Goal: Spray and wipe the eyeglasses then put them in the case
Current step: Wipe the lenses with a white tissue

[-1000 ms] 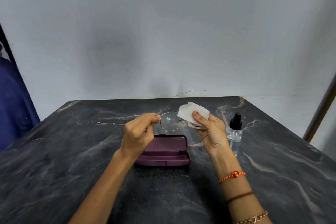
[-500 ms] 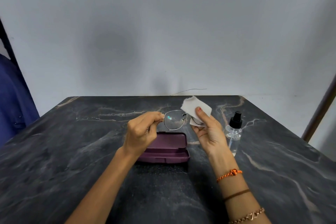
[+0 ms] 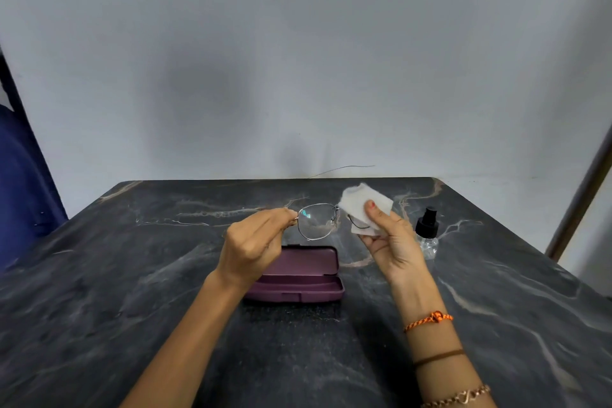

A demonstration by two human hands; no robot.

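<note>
On the table (image 3: 132, 275), the eyeglasses (image 3: 316, 221) hang above the case (image 3: 298, 278); the spray bottle (image 3: 428, 235) stands right of it, seemingly slightly behind.

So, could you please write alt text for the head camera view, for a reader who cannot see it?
A person's left hand holds thin metal-framed eyeglasses while the right hand pinches a white wiping cloth over one lens. Below, an open purple eyeglass case and a clear black-capped spray bottle stand on a dark marble table.
</note>
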